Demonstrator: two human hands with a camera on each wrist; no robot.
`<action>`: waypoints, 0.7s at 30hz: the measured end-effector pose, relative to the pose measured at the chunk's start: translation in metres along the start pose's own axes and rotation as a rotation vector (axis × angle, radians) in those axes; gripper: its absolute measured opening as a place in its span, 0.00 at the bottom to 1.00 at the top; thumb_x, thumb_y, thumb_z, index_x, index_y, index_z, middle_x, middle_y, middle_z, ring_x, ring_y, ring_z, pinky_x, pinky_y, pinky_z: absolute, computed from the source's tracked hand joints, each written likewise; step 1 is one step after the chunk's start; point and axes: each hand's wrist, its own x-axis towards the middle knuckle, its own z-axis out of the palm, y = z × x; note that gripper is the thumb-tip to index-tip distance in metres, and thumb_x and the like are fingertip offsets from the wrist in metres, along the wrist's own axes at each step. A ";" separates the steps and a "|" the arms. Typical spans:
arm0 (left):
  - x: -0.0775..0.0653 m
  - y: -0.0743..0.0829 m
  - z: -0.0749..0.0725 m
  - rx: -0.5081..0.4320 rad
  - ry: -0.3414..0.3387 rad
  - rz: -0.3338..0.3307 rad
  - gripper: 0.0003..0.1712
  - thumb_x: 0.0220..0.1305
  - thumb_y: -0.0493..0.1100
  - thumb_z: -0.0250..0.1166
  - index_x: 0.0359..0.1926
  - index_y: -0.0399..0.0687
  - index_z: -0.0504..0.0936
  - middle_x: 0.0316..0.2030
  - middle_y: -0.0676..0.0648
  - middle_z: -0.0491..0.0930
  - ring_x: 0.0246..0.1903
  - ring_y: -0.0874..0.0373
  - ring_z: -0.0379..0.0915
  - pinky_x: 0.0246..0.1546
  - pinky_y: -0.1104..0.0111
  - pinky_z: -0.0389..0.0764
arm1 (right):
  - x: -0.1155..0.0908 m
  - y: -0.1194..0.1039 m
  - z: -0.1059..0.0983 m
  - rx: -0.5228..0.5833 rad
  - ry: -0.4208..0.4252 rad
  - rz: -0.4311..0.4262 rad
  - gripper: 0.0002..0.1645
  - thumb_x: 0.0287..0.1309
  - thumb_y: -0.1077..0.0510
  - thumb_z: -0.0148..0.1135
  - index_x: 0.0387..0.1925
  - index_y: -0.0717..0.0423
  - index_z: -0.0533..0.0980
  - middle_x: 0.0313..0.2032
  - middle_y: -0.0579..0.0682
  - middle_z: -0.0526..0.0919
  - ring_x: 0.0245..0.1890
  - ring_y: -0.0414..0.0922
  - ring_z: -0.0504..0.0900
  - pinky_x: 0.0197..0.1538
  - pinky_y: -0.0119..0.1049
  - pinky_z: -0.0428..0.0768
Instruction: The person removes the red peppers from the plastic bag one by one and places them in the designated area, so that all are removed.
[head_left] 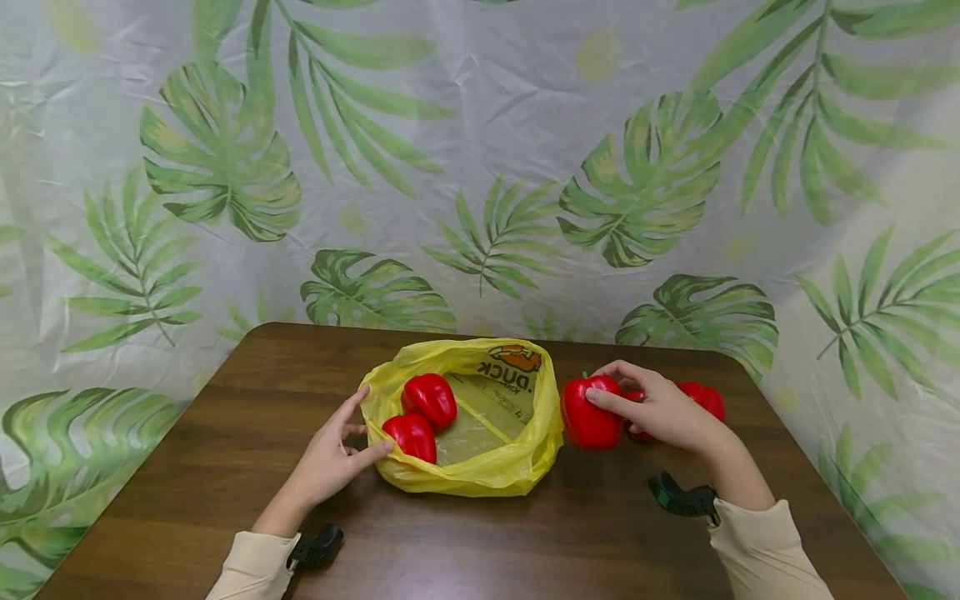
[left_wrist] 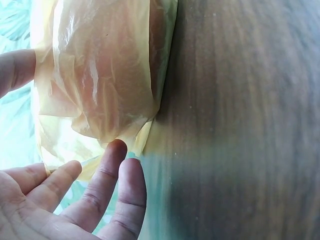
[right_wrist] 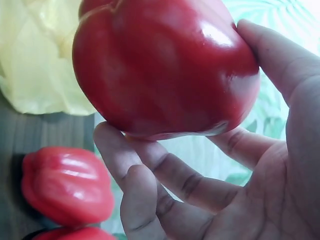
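A yellow plastic bag (head_left: 480, 479) stands with its mouth spread wide on the table, dark print on its inner far wall. Inside, at the left, lie two red bell peppers, the farther pepper (head_left: 430, 400) and the nearer pepper (head_left: 410, 437). My left hand (head_left: 326, 467) holds the bag's left rim, with thumb and index finger at the edge; in the left wrist view their tips are hidden by the film. Just right of the bag, my right hand (head_left: 660, 408) grips a red bell pepper (right_wrist: 165, 70) between thumb and fingers, its green stem upward.
Beyond my right hand more red peppers lie on the table, one pepper (head_left: 705, 400) partly covered by the hand; the right wrist view shows a pepper (right_wrist: 67, 185) beside another. The brown wooden table (head_left: 225, 417) ends at a leaf-patterned cloth (head_left: 495, 167).
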 end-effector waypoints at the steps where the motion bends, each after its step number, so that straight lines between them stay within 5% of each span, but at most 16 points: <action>1: 0.000 0.000 0.000 -0.001 0.000 0.000 0.55 0.66 0.50 0.77 0.85 0.47 0.56 0.80 0.34 0.62 0.64 0.38 0.80 0.42 0.70 0.85 | -0.001 0.003 0.001 0.001 0.000 0.004 0.32 0.73 0.38 0.65 0.67 0.50 0.73 0.63 0.62 0.82 0.43 0.50 0.83 0.43 0.43 0.86; 15: 0.001 -0.002 0.001 -0.018 0.008 0.019 0.55 0.65 0.49 0.77 0.85 0.46 0.57 0.80 0.35 0.63 0.63 0.38 0.81 0.39 0.70 0.84 | -0.014 0.042 0.015 -0.023 -0.025 0.072 0.35 0.70 0.37 0.67 0.67 0.54 0.74 0.58 0.58 0.82 0.53 0.50 0.81 0.49 0.45 0.87; 21: 0.002 -0.002 0.001 -0.014 0.006 0.016 0.54 0.66 0.50 0.77 0.85 0.47 0.57 0.81 0.36 0.62 0.63 0.38 0.80 0.41 0.70 0.84 | -0.014 0.053 0.023 0.010 -0.060 0.098 0.34 0.70 0.38 0.68 0.65 0.55 0.74 0.52 0.55 0.84 0.48 0.49 0.81 0.49 0.46 0.86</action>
